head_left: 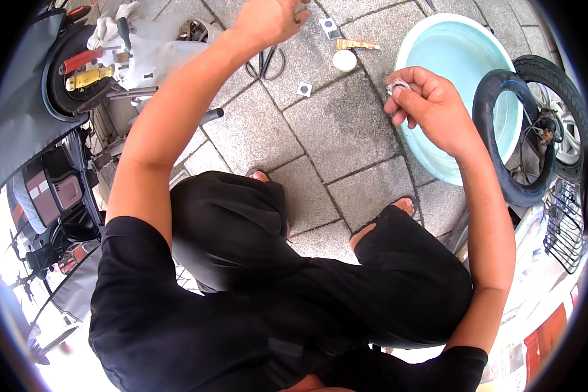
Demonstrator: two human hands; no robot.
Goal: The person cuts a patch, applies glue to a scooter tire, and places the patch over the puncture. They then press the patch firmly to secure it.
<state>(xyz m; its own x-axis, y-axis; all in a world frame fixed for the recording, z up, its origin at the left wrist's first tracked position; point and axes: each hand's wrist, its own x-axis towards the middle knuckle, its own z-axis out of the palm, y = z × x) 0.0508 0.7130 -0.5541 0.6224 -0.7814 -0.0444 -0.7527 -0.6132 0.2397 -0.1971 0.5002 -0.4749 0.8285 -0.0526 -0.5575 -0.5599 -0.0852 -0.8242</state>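
Note:
My left hand [277, 19] is at the top edge, partly out of frame, its visible fingers loosely bent and apart. Below it lie black-handled scissors [273, 62] on the paving. My right hand [424, 104] is closed in a pinch on a small crumpled silvery item [396, 83], over the rim of a pale blue basin [477, 36]. Left of the basin are an orange-and-white tube [359, 44], a round white container [344, 60] and small square patches [304, 89].
A black inner tube [487, 124] leans at the basin's right, beside a wheel [571, 137] and wire rack [562, 228]. At left stand scooter parts [52, 196], with red [78, 62] and yellow [85, 80] handled tools. My sandalled feet rest on paving.

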